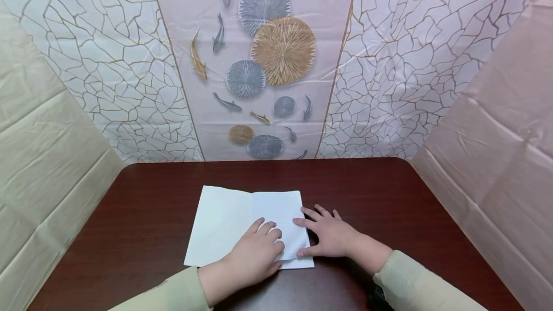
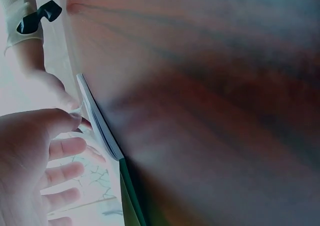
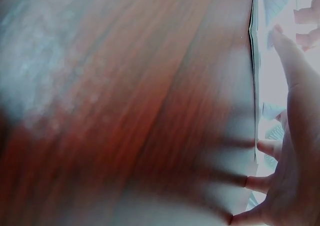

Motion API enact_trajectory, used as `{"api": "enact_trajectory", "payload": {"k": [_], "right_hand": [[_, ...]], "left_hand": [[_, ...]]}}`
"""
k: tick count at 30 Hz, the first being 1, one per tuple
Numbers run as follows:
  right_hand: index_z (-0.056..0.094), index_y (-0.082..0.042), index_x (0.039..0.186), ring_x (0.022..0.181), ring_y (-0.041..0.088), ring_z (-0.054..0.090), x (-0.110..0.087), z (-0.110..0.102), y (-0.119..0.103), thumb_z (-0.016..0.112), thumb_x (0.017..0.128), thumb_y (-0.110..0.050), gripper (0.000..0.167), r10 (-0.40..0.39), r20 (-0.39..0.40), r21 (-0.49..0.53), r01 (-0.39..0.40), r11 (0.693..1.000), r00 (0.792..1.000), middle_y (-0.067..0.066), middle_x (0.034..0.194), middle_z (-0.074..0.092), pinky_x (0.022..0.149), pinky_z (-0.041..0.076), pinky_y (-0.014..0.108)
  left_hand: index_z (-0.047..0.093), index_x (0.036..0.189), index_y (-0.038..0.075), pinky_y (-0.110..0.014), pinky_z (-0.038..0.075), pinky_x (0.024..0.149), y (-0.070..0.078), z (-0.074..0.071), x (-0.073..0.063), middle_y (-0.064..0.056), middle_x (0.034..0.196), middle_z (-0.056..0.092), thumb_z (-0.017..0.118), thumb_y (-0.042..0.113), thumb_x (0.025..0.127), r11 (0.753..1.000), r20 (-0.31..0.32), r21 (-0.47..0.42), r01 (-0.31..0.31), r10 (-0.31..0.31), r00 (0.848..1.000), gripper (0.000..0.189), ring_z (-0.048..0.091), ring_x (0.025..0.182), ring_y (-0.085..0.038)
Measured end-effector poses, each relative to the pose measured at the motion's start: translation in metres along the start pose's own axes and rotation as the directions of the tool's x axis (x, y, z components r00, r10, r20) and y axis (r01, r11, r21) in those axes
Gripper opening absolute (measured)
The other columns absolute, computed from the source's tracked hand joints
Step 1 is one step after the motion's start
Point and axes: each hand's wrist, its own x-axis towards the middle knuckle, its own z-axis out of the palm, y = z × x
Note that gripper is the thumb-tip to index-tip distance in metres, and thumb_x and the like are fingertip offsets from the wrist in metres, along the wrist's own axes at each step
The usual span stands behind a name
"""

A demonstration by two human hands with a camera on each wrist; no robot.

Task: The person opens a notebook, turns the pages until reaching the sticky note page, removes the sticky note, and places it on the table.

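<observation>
1. Head view: an open notebook (image 1: 218, 227) lies on the table (image 1: 380, 191), probably light, limp, easily creased; its ruled page (image 1: 276, 205) is best taken by the outer corner.
2. Left hand (image 1: 255, 258) rests over that page, fingers loosely bent, apart; right hand (image 1: 330, 236) spreads its fingers across the outer edge.
3. Dark, glossy tabletop; fish-printed backdrop (image 1: 282, 52) behind.

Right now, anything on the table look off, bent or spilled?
One small thing: between the left hand and right hand, the notebook's top sheet doesn't sit flush; its bottom edge stops short of the page below, so it looks lifted or bent, can't tell which. No spill or tear shows.
</observation>
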Motion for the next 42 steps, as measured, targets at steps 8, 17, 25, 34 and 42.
{"api": "enact_trajectory", "payload": {"k": [8, 17, 25, 34, 42], "right_hand": [[0.041, -0.035, 0.151, 0.144, 0.044, 0.027, 0.001, 0.001, 0.001, 0.045, 0.070, -0.092, 0.099, 0.005, -0.002, 0.000, -0.005, 1.000, 1.000, 0.002, 0.160, 0.031, 0.103, 0.027, 0.075], [0.031, -0.026, 0.156, 0.143, 0.033, 0.033, -0.002, -0.001, 0.004, 0.048, 0.066, -0.094, 0.114, 0.032, -0.041, -0.001, -0.032, 0.999, 0.999, 0.004, 0.158, 0.034, 0.106, 0.032, 0.067], [0.030, -0.015, 0.157, 0.142, 0.039, 0.033, -0.006, 0.000, 0.010, 0.060, 0.067, -0.088, 0.120, 0.015, -0.084, 0.009, -0.014, 1.000, 0.996, 0.010, 0.157, 0.035, 0.108, 0.031, 0.063], [0.036, -0.013, 0.154, 0.144, 0.042, 0.029, -0.007, 0.004, 0.015, 0.055, 0.067, -0.091, 0.119, 0.040, -0.085, 0.001, -0.040, 0.999, 0.996, 0.012, 0.157, 0.035, 0.111, 0.027, 0.062], [0.033, -0.023, 0.156, 0.146, 0.039, 0.024, -0.006, 0.006, 0.017, 0.053, 0.069, -0.091, 0.112, 0.012, -0.049, 0.015, -0.012, 1.000, 0.999, 0.008, 0.161, 0.029, 0.112, 0.023, 0.065]], "left_hand": [[0.070, 0.093, 0.020, -0.050, 0.038, 0.108, -0.001, 0.001, 0.000, 0.001, 0.110, 0.064, 0.070, 0.037, 0.085, 1.000, -0.013, -0.013, 0.015, -0.015, 1.000, 0.018, 0.056, 0.118, -0.025], [0.069, 0.092, 0.021, -0.050, 0.037, 0.108, -0.003, 0.001, -0.002, 0.002, 0.109, 0.064, 0.069, 0.035, 0.087, 1.000, -0.051, 0.003, 0.021, -0.020, 0.998, 0.015, 0.056, 0.117, -0.025], [0.069, 0.091, 0.020, -0.051, 0.034, 0.111, -0.006, 0.001, -0.003, 0.002, 0.111, 0.063, 0.071, 0.035, 0.084, 0.999, -0.058, -0.007, 0.040, -0.040, 0.997, 0.017, 0.054, 0.120, -0.026], [0.069, 0.091, 0.019, -0.051, 0.034, 0.111, -0.011, -0.003, -0.006, 0.001, 0.111, 0.064, 0.071, 0.029, 0.083, 0.996, -0.080, -0.039, 0.082, -0.085, 0.993, 0.013, 0.053, 0.121, -0.026], [0.068, 0.089, 0.018, -0.050, 0.034, 0.111, -0.014, -0.013, -0.007, 0.002, 0.111, 0.064, 0.069, 0.030, 0.085, 0.987, -0.097, -0.081, 0.136, -0.143, 0.985, 0.013, 0.054, 0.121, -0.026]]}}
